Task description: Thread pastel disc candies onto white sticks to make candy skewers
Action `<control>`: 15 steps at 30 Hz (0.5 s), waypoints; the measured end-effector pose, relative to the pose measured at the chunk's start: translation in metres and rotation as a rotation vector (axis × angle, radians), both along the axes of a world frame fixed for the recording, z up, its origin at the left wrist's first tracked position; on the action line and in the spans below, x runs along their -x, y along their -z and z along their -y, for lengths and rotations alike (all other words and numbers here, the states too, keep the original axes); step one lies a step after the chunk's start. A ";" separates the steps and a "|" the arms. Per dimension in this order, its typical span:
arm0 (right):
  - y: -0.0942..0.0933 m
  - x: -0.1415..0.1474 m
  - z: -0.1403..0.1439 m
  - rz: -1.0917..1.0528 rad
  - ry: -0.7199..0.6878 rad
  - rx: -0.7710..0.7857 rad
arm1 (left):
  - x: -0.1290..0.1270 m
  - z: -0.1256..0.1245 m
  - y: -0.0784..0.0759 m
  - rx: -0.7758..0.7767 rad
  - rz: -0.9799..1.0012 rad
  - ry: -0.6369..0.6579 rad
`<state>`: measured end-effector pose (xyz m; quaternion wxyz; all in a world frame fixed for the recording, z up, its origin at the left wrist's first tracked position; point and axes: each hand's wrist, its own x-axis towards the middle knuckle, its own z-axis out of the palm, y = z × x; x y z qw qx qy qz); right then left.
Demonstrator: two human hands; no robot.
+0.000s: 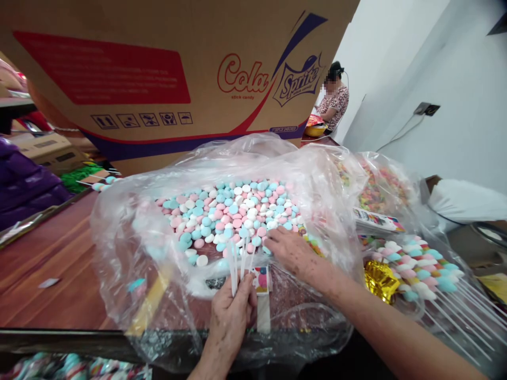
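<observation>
I see a wide, crinkled bag of clear plastic [130, 232] spread open on a dark red-brown wooden counter [47, 264], its film glossy and creased. Inside lies a heap of small round, matte candies [233, 211] in pink, pale blue and white, smooth and button-shaped.

My left hand [232, 316], at 6 o'clock, has its grip closed around a bunch of thin white sticks [237, 264] standing roughly upright, along with a small printed card [261, 279] with colourful markings pressed beside them. My right hand [293, 253] lies just to the 2 o'clock of the left, fingers bent down onto the near edge of the candy heap; whether that grip pinches a candy I cannot tell, since the fingertips are buried among the pieces.

The candies sit directly at 12 o'clock of the stick tips, touching distance from the right hand's fingers.

At 12 o'clock a large cardboard box [166, 68] with red and purple print looms over the bag and blocks the view beyond. At 3 o'clock lies a row of finished skewers [420, 264], candies threaded on white sticks, with a crumpled gold foil piece [380, 282] beside them. Behind those, a second clear bag holds mixed multicoloured sweets [376, 190]. Far at 1 o'clock another person [335, 100] sits at work by a white wall.
</observation>
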<state>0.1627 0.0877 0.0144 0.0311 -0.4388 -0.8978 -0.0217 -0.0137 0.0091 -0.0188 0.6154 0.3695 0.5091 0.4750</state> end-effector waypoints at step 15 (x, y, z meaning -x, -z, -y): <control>-0.010 -0.004 -0.001 -0.215 0.265 0.141 | 0.003 -0.003 0.003 0.004 -0.067 0.067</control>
